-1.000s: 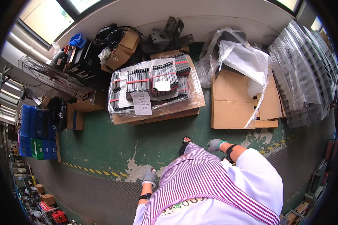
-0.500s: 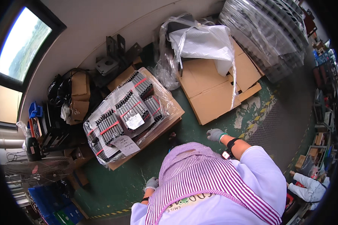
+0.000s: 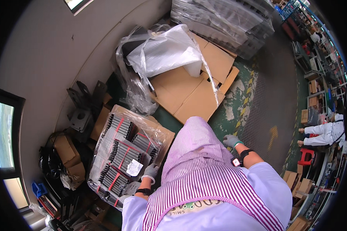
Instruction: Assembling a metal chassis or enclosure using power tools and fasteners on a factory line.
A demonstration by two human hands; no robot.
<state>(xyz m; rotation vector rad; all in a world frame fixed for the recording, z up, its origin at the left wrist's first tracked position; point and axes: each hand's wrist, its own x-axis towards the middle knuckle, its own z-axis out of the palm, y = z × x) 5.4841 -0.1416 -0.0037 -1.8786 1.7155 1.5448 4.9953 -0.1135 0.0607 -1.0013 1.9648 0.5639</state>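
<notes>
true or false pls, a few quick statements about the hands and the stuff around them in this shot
1. Both hands wear grey gloves. True: the left hand and the right hand are gloved.
2. The left hand grips a hammer. False: it holds nothing and hangs beside the plastic-wrapped stack of black parts.
3. Flattened cardboard sheets lie on the floor ahead. True.
4. The right hand rests on the cardboard. False: it hangs free over the green floor.
5. The white plastic sheet lies under the cardboard. False: it lies on top.
</notes>
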